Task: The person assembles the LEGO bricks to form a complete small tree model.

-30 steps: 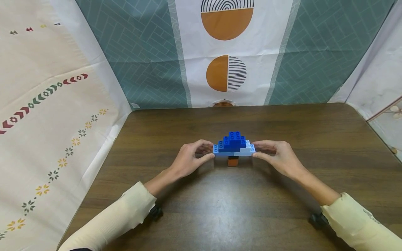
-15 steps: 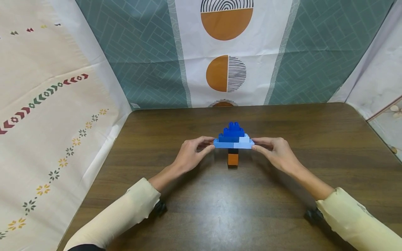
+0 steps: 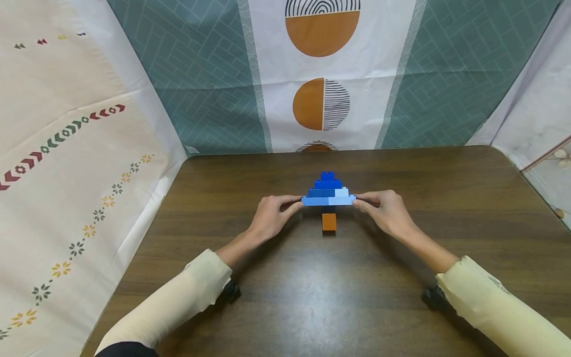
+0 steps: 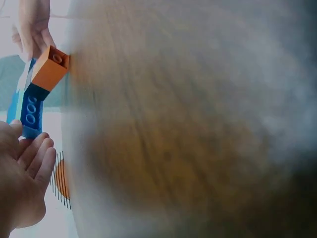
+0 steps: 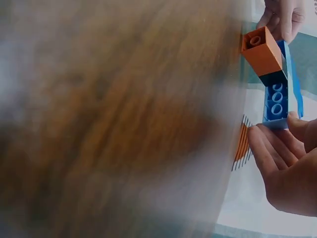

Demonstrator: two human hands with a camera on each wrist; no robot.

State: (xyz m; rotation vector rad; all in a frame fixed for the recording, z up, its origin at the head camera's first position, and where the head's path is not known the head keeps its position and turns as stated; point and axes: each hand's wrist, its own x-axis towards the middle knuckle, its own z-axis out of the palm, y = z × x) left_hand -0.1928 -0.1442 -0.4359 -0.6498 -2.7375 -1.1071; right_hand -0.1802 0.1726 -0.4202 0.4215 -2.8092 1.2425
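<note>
A stepped model of toy building bricks (image 3: 324, 185), in dark and light blue, is held between the two hands. Beneath its middle are a dark brick and an orange brick (image 3: 329, 222). My left hand (image 3: 269, 215) pinches the left end of the bottom blue row between thumb and fingers. At the other end, the right hand (image 3: 388, 210) pinches the same row. Both wrist views show the hollow underside of the orange brick (image 4: 47, 74) and the blue row (image 5: 276, 101), so the model is off the table. The back of the model is hidden.
A brown wooden table (image 3: 312, 297) lies under the hands. Behind it hangs a teal and white cloth (image 3: 214, 79) with orange half-circles. A cream patterned cloth (image 3: 80, 173) hangs at the left, and a pale one (image 3: 544, 99) at the right.
Both hands have raised the brick model and shifted it slightly left. Its studs faced up before; now its front side shows more, and more of the orange brick is visible.
</note>
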